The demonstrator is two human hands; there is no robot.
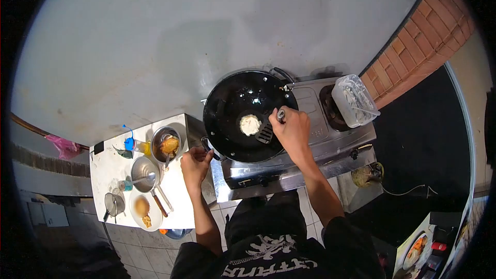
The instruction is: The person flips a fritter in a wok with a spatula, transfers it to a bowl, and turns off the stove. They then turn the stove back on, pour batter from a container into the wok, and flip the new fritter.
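A black wok [227, 93] sits on the stove, and a small pale round of batter or dough [250, 124] lies in its glossy bottom. My right hand [292, 129] is closed around the handle of a slotted spatula [264, 133]. The blade rests in the wok just right of the pale round, at or very near its edge. At the wok's lower left, my left hand [196, 164] has its fingers closed at the wok's side handle [207, 144]; part of that handle is hidden by the fingers.
Left of the stove, a white table [178, 204] carries a metal bowl of fried food [168, 145], a metal pan [144, 170], a plate [135, 219], a strainer [114, 204] and an oil bottle [142, 147]. A plastic tub [354, 101] stands on the right burner.
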